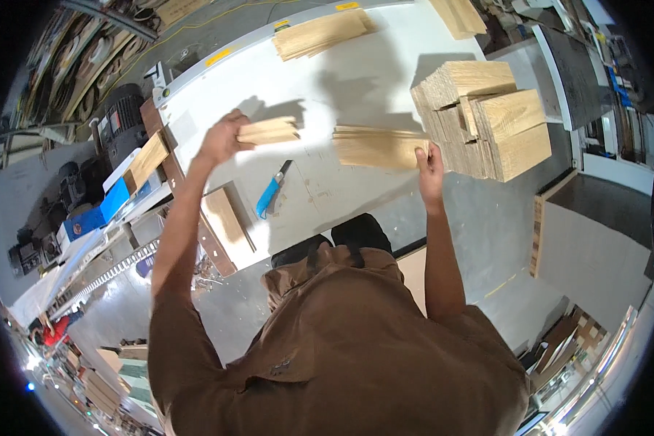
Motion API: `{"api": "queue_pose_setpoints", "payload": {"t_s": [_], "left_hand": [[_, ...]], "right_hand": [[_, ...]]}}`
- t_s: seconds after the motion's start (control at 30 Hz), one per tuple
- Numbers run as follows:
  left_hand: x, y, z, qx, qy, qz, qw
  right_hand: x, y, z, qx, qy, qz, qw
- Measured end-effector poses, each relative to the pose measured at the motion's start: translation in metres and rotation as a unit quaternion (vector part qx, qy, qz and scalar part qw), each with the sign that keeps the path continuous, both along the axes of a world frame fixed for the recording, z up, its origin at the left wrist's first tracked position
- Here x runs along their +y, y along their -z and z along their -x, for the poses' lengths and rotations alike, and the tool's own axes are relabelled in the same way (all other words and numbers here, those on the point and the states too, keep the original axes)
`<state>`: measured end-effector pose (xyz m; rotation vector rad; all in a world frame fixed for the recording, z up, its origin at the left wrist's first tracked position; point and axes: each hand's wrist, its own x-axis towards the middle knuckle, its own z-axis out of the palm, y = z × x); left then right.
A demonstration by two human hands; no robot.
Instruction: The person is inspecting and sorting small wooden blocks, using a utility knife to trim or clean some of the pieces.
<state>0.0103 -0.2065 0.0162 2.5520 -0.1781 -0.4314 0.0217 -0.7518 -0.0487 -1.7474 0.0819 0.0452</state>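
Observation:
My left hand (pixel 224 138) is closed round a few short, narrow wood strips (pixel 269 131) over the left side of the white table; their ends stick out unevenly to the right. My right hand (pixel 429 167) grips the right end of a fanned stack of thin wood slats (pixel 378 147), thumb on top. A gap lies between the two bundles. Below it on the tabletop rests a blue-handled utility knife (pixel 272 191), blade toward the far side. Right of my right hand stands a tall pile of wood boards (pixel 512 127), their grain showing on top.
The white table (pixel 305 94) carries another slat stack (pixel 323 34) at its far edge and more boards (pixel 459 16) at the far right. A wood board (pixel 227 218) lies at the near left corner. Machinery (pixel 123 116) stands beyond the left edge; a grey box (pixel 592 247) is to the right.

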Motion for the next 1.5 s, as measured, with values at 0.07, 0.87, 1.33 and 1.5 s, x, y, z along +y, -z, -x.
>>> {"api": "queue_pose_setpoints", "payload": {"t_s": [0.07,0.87,1.33,1.5], "left_hand": [[-0.062,-0.009,-0.001,-0.014,0.041,0.032,0.999],[-0.292,0.048,0.004,-0.087,0.063,-0.05,0.993],[-0.255,0.058,0.082,-0.056,-0.223,-0.003,0.973],[-0.259,0.108,0.092,-0.019,-0.232,0.239,0.943]], "right_hand": [[-0.001,0.003,-0.017,0.016,0.011,0.009,1.0],[-0.07,0.037,-0.034,0.075,-0.216,0.021,0.973],[-0.048,0.066,0.025,0.092,-0.221,-0.038,0.97],[-0.028,0.072,0.036,0.1,-0.189,-0.078,0.974]]}}
